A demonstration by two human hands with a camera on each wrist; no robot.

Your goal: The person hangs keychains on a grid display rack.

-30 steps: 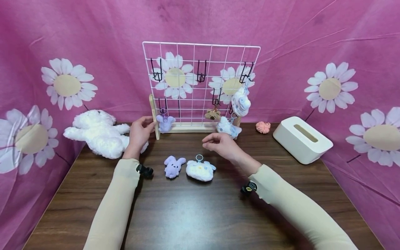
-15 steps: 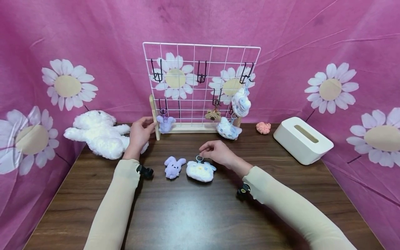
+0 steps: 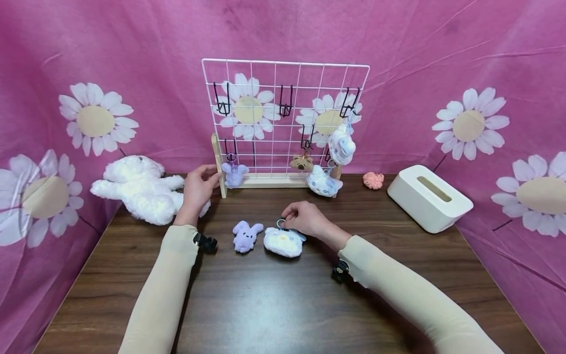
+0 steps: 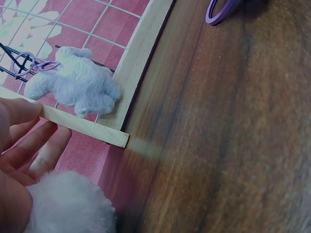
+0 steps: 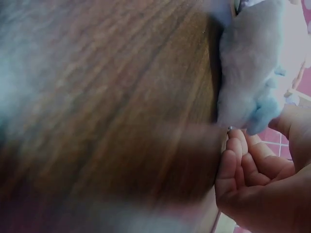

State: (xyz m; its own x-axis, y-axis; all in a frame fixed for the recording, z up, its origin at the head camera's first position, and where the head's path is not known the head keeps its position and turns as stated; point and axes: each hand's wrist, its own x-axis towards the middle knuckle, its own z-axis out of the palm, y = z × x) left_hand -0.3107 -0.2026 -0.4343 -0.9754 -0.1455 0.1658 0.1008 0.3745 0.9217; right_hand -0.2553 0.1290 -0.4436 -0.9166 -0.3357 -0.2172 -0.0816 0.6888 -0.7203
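Note:
My left hand grips the wooden side post of a white wire grid rack, thumb on one side and fingers on the other in the left wrist view. On the table, my right hand pinches the ring at the top of a white-and-blue plush keychain. In the right wrist view its fingers are curled beside the plush; the ring is hidden there. Left of it lies a lilac bunny plush. Another lilac plush hangs on a black hook beside my left hand.
Black hooks sit on the grid. A brown bear plush and two white-and-blue plushes hang at right. A large white plush lies at left; a coral item and white tissue box are at right.
My right hand has come down and toward me from near the rack to the white-and-blue keychain's ring and now pinches it. My left hand stays on the post.

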